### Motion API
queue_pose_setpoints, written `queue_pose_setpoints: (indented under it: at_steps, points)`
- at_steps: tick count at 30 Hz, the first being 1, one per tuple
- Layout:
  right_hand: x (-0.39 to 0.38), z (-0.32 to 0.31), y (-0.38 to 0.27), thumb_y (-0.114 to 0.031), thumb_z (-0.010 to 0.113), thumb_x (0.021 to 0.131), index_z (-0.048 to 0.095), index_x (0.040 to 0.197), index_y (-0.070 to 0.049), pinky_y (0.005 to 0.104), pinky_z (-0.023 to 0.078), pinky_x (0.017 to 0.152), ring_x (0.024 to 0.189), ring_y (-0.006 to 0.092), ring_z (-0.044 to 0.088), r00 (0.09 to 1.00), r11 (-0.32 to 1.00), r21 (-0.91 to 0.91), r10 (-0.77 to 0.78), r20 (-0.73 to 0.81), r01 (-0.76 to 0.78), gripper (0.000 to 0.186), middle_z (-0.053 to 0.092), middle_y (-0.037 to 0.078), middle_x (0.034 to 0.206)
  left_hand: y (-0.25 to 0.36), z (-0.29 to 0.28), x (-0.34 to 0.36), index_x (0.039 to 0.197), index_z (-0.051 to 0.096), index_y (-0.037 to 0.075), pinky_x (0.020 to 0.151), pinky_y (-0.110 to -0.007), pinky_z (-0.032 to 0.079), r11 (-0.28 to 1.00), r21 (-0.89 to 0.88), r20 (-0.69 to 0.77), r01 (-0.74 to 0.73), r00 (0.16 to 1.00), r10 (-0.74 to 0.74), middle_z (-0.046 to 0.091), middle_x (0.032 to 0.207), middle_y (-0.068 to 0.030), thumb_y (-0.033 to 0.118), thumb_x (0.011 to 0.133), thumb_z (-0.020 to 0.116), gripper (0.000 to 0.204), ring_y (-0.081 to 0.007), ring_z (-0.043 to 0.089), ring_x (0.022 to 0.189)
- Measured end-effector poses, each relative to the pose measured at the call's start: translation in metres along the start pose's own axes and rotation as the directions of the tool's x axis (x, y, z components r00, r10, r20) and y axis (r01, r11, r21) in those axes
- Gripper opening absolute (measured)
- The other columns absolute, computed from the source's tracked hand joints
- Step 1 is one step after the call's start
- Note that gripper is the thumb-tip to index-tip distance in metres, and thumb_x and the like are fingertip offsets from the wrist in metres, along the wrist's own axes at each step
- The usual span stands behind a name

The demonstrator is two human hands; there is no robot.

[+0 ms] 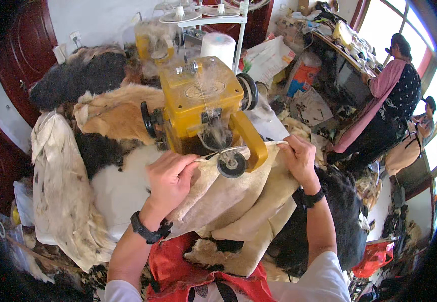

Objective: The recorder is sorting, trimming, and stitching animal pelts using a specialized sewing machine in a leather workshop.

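A yellow fur sewing machine (202, 90) stands in front of me, dusted with loose hair. Stretched beneath its round black disc (231, 164) is the top edge of a cream pelt (233, 194), skin side facing me. My left hand (172, 176) pinches that edge left of the disc. On the other side my right hand (299, 155) grips the same edge near the machine's curved yellow arm (251, 143). The pelt hangs in folds toward my red apron (173, 261). Whether a second layer lies behind the edge is hidden.
A long white pelt (60, 186) drapes over the table's left side, with tan (120, 121) and black fur (85, 75) behind. More black fur (329, 221) lies by my right arm. A thread cone (218, 49) stands behind the machine. A person (394, 95) works at a cluttered bench, right.
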State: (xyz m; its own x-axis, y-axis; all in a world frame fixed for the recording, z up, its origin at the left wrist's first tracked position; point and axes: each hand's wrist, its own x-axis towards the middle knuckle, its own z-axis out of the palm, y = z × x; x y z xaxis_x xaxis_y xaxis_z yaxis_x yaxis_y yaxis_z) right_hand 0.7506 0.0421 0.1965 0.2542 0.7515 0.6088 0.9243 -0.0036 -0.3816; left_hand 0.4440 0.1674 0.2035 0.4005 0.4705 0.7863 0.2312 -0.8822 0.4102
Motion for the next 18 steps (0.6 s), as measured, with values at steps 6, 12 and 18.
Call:
queue_pose_setpoints:
  at_steps: [6, 12, 18]
  points:
    - [-0.002, 0.001, 0.007, -0.018, 0.074, 0.083, 0.064, 0.081, -0.003, 0.0381, 0.045, 0.057, 0.064, 0.0339, 0.06, 0.998, 0.999, -0.009, 0.037, -0.044, -0.037, 0.018, 0.06, 0.015, 0.071, 0.002, 0.013, 0.007, 0.084, 0.068, 0.004, 0.056, -0.036, 0.048, 0.997, -0.073, -0.022, 0.012, 1.0, -0.014, 0.066, 0.073, -0.011, 0.002, 0.077, 0.076, 0.011, -0.0277, 0.061, 0.062]
    - [-0.005, -0.001, 0.019, -0.019, 0.074, 0.083, 0.061, 0.08, -0.002, 0.0377, 0.044, 0.056, 0.06, 0.033, 0.056, 0.998, 0.998, -0.014, 0.058, -0.035, -0.058, 0.022, 0.058, 0.016, 0.07, 0.005, 0.029, 0.005, 0.083, 0.067, 0.005, 0.063, -0.038, 0.049, 0.985, -0.13, -0.069, 0.11, 0.99, -0.12, 0.065, 0.074, -0.0099, 0.004, 0.073, 0.079, 0.016, -0.0291, 0.062, 0.068]
    - [-0.011, -0.002, 0.029, -0.023, 0.073, 0.085, 0.06, 0.078, -0.002, 0.0382, 0.045, 0.057, 0.061, 0.0343, 0.057, 0.995, 0.995, -0.03, 0.093, -0.021, -0.094, 0.026, 0.058, 0.017, 0.071, 0.006, 0.017, 0.007, 0.087, 0.068, 0.003, 0.063, -0.037, 0.05, 0.967, -0.15, 0.122, 0.207, 0.974, -0.19, 0.067, 0.081, -0.0132, 0.005, 0.077, 0.078, 0.014, -0.0285, 0.064, 0.07]
